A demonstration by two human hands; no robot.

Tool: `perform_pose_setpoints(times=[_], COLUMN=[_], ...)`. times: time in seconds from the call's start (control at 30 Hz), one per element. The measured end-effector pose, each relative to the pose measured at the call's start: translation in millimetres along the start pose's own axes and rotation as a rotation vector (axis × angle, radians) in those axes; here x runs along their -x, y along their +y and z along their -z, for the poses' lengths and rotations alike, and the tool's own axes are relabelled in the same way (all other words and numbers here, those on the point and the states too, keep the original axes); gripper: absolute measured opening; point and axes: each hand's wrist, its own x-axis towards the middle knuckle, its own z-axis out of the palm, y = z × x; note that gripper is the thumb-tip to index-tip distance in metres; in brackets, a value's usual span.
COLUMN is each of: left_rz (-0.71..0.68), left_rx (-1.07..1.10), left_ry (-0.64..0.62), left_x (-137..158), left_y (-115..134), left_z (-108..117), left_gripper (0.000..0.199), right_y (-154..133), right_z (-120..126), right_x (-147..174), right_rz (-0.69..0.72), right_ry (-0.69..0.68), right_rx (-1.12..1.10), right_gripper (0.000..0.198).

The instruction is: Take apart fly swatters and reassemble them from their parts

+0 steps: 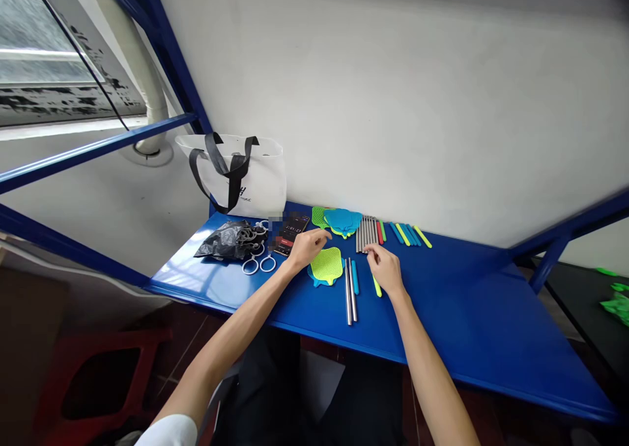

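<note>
Bare forearms [246, 315] nearest my camera lead to left hand [308, 247] and right hand [386, 268], whose grips I cannot tell, the latter by grey cylindrical metal tubes [366, 233] on the glossy blue counter [472, 302], probably light, stiff, slippery, best pinched mid-length.

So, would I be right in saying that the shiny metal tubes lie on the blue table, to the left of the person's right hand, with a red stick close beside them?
Not quite: the stick close beside the shiny metal tubes is blue, as the head view shows. They do lie on the blue table, left of the person's right hand.
</note>
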Motion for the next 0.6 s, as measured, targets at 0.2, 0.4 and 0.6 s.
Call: perform_pose_setpoints(times=[0.2,0.4,0.6], left_rz=[-0.003,0.024,0.012], left_rx=[-0.045,-0.083,-0.222], left_ry=[-0.043,-0.068,-0.170], left_x=[3.6,2.5,2.5], left_y=[8.3,10.9,7.0], left_z=[-2.8,-1.2,-4.0], left_gripper=[0.030,0.027,0.023], right_y=[-13.2,-14.7,-7.0], right_z=[3.6,2.3,0.0], right_x=[4.8,8.1,7.4], right_rz=[0.119,0.231,0.274], right_ry=[-0.152,-0.269,-0.181], right_rx=[0.033,0.078,0.057], right_gripper=[0.034,0.031,0.027])
